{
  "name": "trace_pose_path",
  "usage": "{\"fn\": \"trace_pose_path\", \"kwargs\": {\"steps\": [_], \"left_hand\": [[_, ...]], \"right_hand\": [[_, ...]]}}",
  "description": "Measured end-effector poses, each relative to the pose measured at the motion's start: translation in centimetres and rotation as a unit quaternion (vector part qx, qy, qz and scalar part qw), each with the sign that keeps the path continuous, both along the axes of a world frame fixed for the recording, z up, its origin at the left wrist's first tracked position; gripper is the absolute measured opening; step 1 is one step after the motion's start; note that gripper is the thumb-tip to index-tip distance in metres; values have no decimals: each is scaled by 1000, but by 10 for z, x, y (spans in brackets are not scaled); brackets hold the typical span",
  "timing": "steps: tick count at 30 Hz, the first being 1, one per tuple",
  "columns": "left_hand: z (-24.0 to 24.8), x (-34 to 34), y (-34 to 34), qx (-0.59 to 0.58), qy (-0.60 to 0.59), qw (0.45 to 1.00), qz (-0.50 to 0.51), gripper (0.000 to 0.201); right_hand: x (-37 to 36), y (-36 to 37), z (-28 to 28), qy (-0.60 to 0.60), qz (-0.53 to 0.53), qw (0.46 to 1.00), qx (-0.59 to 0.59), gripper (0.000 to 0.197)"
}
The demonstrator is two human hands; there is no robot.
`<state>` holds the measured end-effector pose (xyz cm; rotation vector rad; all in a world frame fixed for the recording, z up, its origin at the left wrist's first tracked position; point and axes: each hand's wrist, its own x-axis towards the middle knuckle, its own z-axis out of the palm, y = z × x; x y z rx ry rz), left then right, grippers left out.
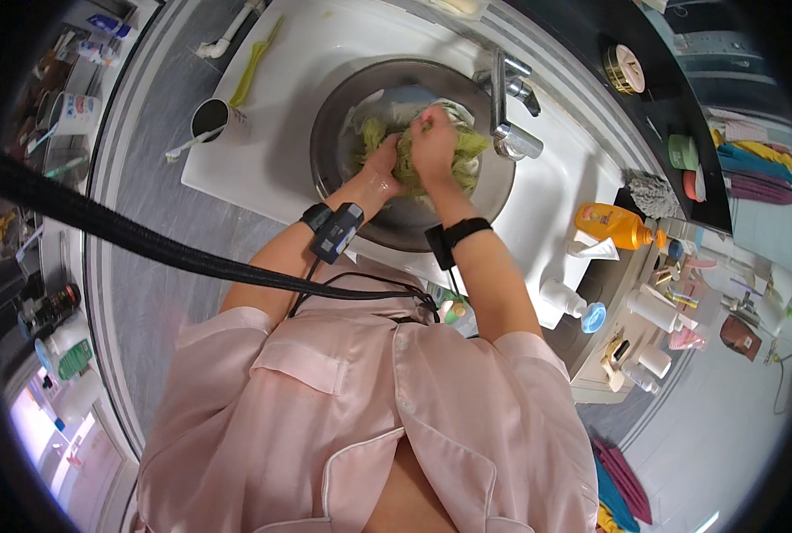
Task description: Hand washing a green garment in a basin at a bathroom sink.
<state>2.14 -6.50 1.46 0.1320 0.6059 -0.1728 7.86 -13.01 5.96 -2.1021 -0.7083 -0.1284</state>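
Note:
A round metal basin [500, 197] stands in the white sink, with some water in it. Wet yellow-green cloth [469, 147] is bunched up inside, with whitish parts at its far edge. My left hand [381, 166] is closed against the near left side of the bundle, its fingers partly hidden by the fabric. Over the top of it, my right hand [433, 145] is curled into a fist that grips the cloth. Both wrists wear black straps with small devices.
A chrome faucet [509, 111] rises right of the basin. On the sink's left are a cup [221, 123] with a toothbrush and a green brush [252, 69]. An orange bottle [611, 224], a white tube [594, 250] and a white bottle [562, 298] lie at right. A black cable crosses the left side.

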Motion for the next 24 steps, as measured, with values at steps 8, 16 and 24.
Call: {"fn": "trace_pose_path", "kwargs": {"steps": [8, 16, 24], "left_hand": [[56, -30, 19, 38, 165, 985, 23, 40], [58, -26, 6, 35, 143, 989, 26, 41], [49, -35, 58, -27, 9, 998, 56, 54]], "right_hand": [[-49, 7, 30, 149, 66, 986, 41, 16], [-26, 12, 19, 5, 77, 997, 32, 15], [-9, 39, 68, 49, -79, 992, 84, 19]]}}
